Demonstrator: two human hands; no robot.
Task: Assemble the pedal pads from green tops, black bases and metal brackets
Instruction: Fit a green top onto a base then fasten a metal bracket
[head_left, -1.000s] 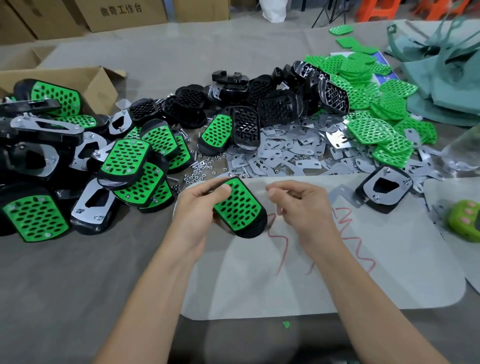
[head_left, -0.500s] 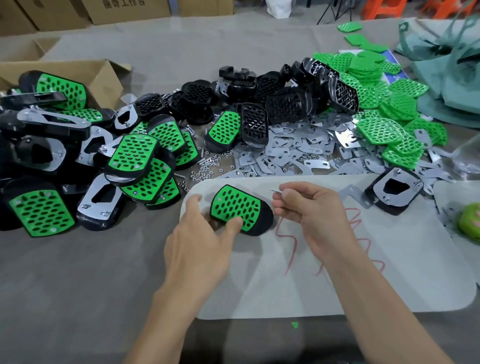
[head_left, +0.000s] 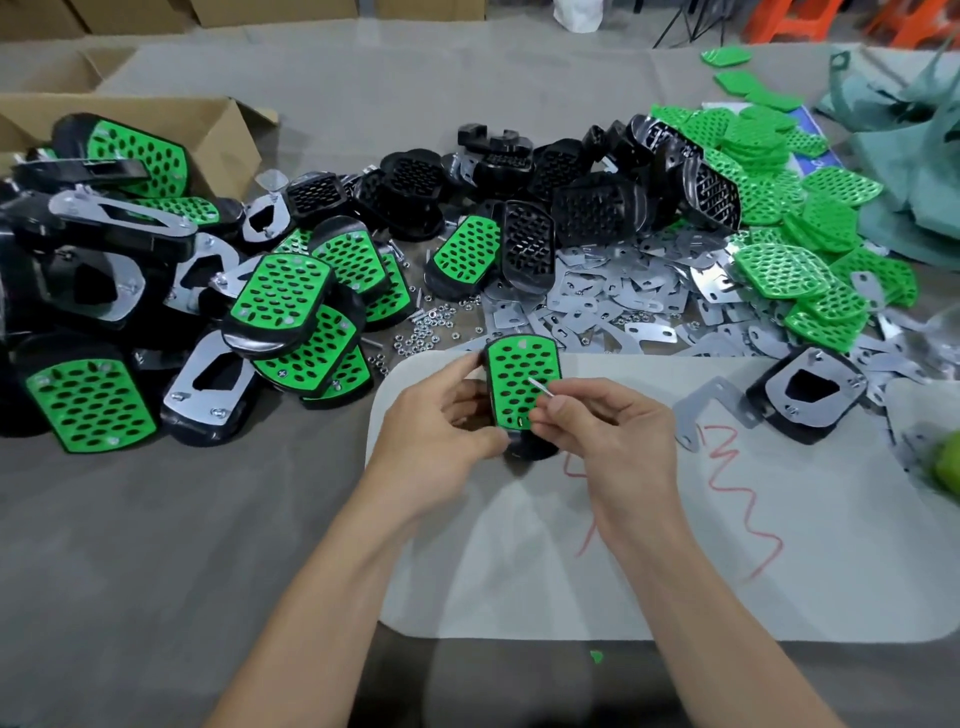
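– 2 hands, both busy?
– Yes; the left hand (head_left: 441, 431) grips the pedal pad (head_left: 519, 364) by its left edge, above the white mat (head_left: 779, 571); the right hand (head_left: 608, 436) pinches a small screw (head_left: 540, 387).
– And the lie?
– The pad's long axis runs away from the person; the screw tip sits over its face, right of centre; the right hand is nearer any hole, I judge.

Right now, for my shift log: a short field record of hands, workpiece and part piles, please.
Left hand: grips green-topped black pedal pad over white mat
Right hand: pinches small metal screw at pad's green face
Loose green perforated tops: heap, far right
Black plastic bases: heap, far centre
Flat metal brackets: scattered before the bases
Finished pads: piled left
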